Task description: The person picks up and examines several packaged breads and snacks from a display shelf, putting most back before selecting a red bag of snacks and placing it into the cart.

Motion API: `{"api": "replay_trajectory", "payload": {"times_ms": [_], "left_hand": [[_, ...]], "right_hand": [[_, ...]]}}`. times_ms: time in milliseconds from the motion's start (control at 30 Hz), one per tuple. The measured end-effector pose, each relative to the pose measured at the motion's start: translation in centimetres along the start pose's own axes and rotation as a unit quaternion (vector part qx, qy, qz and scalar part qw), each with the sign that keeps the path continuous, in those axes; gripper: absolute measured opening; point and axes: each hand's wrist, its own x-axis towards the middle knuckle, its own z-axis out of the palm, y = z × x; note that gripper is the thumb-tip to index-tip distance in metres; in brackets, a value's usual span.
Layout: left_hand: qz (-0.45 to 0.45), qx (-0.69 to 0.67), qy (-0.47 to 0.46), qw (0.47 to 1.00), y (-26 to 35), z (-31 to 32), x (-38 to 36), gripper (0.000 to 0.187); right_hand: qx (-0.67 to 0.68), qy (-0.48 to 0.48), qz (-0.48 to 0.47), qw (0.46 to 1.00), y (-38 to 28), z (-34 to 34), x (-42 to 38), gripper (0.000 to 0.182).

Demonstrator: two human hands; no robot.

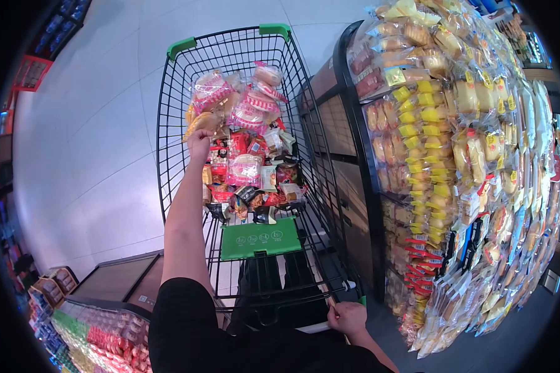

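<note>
My left hand (199, 144) reaches into the shopping cart (258, 240), its fingers closed on the edge of a clear bread package (206, 123). Pink-and-white bread packages (249, 112) lie around and beyond it in the cart. Nearer to me are small red, black and white snack packets (255, 146), with another pink-and-white package (244, 170) on top of them. At the near right of the cart, my right hand (347, 318) is closed around the cart's handle, beside its green end cap.
A tall display (429, 149) of bagged breads stands close along the cart's right side. At the lower left is a low display (106, 332) of red and green packets. Pale tiled floor (99, 155) lies left of the cart, with shelves at the far left.
</note>
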Motion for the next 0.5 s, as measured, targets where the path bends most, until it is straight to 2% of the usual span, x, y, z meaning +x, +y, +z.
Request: {"api": "replay_trajectory", "payload": {"times_ms": [33, 100, 133, 167, 233, 267, 300, 367, 400, 433, 500], "left_hand": [[-0.001, 0.0, -0.001, 1.0, -0.4, 0.0, -0.5, 0.024], [0.175, 0.15, -0.079, 0.97, -0.2, 0.2, -2.0, 0.027], [0.171, 0.214, -0.111, 0.955, -0.2, 0.7, -2.8, 0.034], [0.171, 0.214, -0.112, 0.955, -1.4, 1.6, -3.0, 0.034], [0.216, 0.279, -0.163, 0.921, -4.6, 3.9, -3.0, 0.04], [0.197, 0.327, -0.2, 0.902, -4.3, 4.0, -3.1, 0.054], [0.197, 0.326, -0.202, 0.902, -4.0, 4.4, -3.2, 0.054], [0.15, 0.422, -0.126, 0.885, -2.5, 5.1, -3.5, 0.064], [0.081, 0.435, -0.165, 0.882, -0.8, 4.8, -3.1, 0.07], [0.081, 0.433, -0.167, 0.882, -0.6, 4.6, -2.9, 0.07], [0.158, 0.425, -0.068, 0.889, -0.4, 3.8, -2.1, 0.071]], "right_hand": [[-0.002, -0.004, 0.001, 1.0, 0.0, 0.1, 0.0, 0.028], [-0.001, -0.003, 0.001, 1.0, 0.1, 0.2, -0.1, 0.028], [-0.001, -0.001, 0.0, 1.0, 0.1, 0.2, -0.1, 0.028], [-0.001, -0.001, 0.001, 1.0, 0.1, 0.1, -0.1, 0.028], [0.006, -0.014, 0.011, 1.0, 0.0, 0.1, 0.0, 0.025], [0.006, -0.014, 0.013, 1.0, 0.0, 0.1, 0.0, 0.025], [0.009, -0.013, 0.013, 1.0, 0.0, 0.1, 0.0, 0.026], [0.01, -0.014, 0.017, 1.0, 0.1, 0.1, -0.1, 0.026], [0.013, -0.009, 0.014, 1.0, 0.1, 0.1, 0.0, 0.026], [0.016, -0.003, 0.011, 1.0, 0.1, 0.1, 0.0, 0.027], [0.012, -0.006, 0.014, 1.0, 0.1, 0.1, 0.0, 0.028]]}}
